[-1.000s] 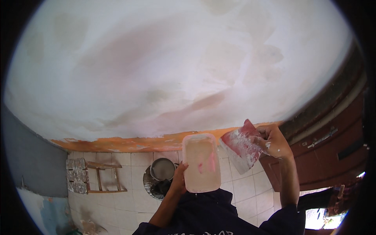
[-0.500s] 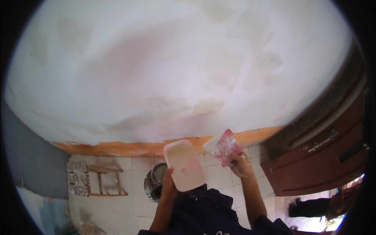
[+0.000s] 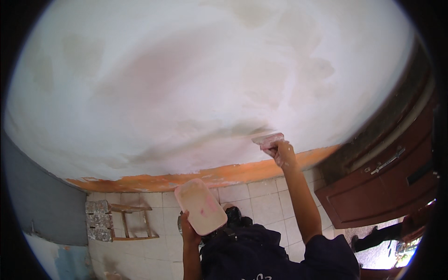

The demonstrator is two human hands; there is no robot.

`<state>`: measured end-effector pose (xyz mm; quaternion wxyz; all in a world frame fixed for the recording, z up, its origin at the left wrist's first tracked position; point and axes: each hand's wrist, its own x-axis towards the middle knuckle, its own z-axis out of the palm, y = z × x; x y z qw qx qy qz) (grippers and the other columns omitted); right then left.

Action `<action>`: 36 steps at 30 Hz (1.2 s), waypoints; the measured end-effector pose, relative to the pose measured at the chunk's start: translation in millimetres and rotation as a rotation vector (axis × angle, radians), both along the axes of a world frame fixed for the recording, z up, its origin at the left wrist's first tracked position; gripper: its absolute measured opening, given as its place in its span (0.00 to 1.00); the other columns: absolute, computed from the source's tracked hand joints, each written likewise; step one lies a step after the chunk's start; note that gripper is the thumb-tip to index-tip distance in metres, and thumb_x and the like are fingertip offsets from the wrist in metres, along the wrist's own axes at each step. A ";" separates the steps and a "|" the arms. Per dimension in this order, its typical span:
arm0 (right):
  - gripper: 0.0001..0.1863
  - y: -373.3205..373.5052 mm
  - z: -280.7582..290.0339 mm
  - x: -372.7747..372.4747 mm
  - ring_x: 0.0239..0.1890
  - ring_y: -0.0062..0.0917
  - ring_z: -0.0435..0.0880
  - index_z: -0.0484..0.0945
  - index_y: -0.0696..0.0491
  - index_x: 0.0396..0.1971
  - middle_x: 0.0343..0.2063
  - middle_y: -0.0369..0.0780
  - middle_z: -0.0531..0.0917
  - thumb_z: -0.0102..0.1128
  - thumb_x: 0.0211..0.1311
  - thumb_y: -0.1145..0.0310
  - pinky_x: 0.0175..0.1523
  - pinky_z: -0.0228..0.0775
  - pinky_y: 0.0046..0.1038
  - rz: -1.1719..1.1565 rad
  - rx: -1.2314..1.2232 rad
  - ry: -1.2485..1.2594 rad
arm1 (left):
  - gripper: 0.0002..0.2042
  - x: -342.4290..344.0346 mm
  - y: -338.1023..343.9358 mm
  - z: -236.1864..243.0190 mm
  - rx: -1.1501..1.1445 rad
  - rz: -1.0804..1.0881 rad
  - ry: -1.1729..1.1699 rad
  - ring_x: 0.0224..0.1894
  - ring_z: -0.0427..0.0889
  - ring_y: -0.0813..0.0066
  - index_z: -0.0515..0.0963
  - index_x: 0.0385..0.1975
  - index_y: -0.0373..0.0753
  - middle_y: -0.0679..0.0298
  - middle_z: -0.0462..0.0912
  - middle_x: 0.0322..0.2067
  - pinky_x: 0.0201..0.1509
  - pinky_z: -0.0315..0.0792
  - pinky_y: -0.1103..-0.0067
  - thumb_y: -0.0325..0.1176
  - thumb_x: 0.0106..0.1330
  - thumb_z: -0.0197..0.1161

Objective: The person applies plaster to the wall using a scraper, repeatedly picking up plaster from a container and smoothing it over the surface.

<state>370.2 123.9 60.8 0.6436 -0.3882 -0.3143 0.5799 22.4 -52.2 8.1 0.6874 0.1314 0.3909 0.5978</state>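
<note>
In my left hand (image 3: 187,227) is a pale pink plastic tub (image 3: 201,207), rectangular with rounded corners, gripped by its left side. Off-white paste with a few pink streaks covers its inside. My right arm reaches forward to the patchy white wall (image 3: 196,88). A flat, paste-smeared pink putty scraper (image 3: 269,139) is pinched in my right hand (image 3: 283,153), its broad edge against the wall or very close to it. A greyish damp-looking patch lies on the wall just left of the scraper.
An orange band (image 3: 224,173) runs along the wall's foot above white floor tiles. At left stands a paint-splattered wooden stool or small ladder (image 3: 123,221), near a grey panel (image 3: 42,191). A brown wooden door (image 3: 382,172) is at right. Beyond it shows part of another person (image 3: 385,235).
My right hand has moved up and forward, bringing the scraper from above the floor to the wall. The tub has shifted left and slightly down with my left hand.
</note>
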 end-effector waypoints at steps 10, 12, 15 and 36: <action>0.10 32.1 136.2 -11.3 0.32 0.37 0.83 0.72 0.70 0.28 0.30 0.51 0.79 0.47 0.59 0.76 0.36 0.82 0.27 -0.080 0.130 0.006 | 0.26 -2.5 0.8 -11.3 -0.052 0.004 -0.014 0.50 0.76 0.63 0.64 0.57 0.36 0.57 0.75 0.48 0.55 0.72 0.66 0.50 0.66 0.45; 0.13 4.3 110.0 -5.0 0.27 0.27 0.82 0.73 0.69 0.27 0.27 0.51 0.81 0.45 0.61 0.73 0.31 0.78 0.20 -0.111 0.236 -0.035 | 0.24 -2.4 1.6 -10.9 -0.037 -0.005 -0.025 0.50 0.76 0.66 0.65 0.56 0.36 0.60 0.75 0.48 0.55 0.71 0.69 0.49 0.68 0.45; 0.14 -39.6 57.4 -3.2 0.25 0.25 0.80 0.75 0.67 0.26 0.28 0.50 0.81 0.44 0.61 0.71 0.30 0.76 0.20 -0.121 0.098 -0.052 | 0.24 2.7 4.6 2.6 -0.038 0.001 -0.057 0.50 0.76 0.66 0.65 0.55 0.36 0.60 0.75 0.48 0.55 0.71 0.69 0.48 0.68 0.45; 0.13 -27.4 -47.3 15.3 0.27 0.34 0.84 0.74 0.67 0.28 0.29 0.50 0.81 0.47 0.60 0.70 0.34 0.81 0.28 -0.141 -0.135 -0.041 | 0.24 16.4 2.8 -4.2 -0.001 -0.026 -0.096 0.52 0.75 0.64 0.63 0.58 0.36 0.59 0.74 0.50 0.57 0.70 0.67 0.46 0.70 0.42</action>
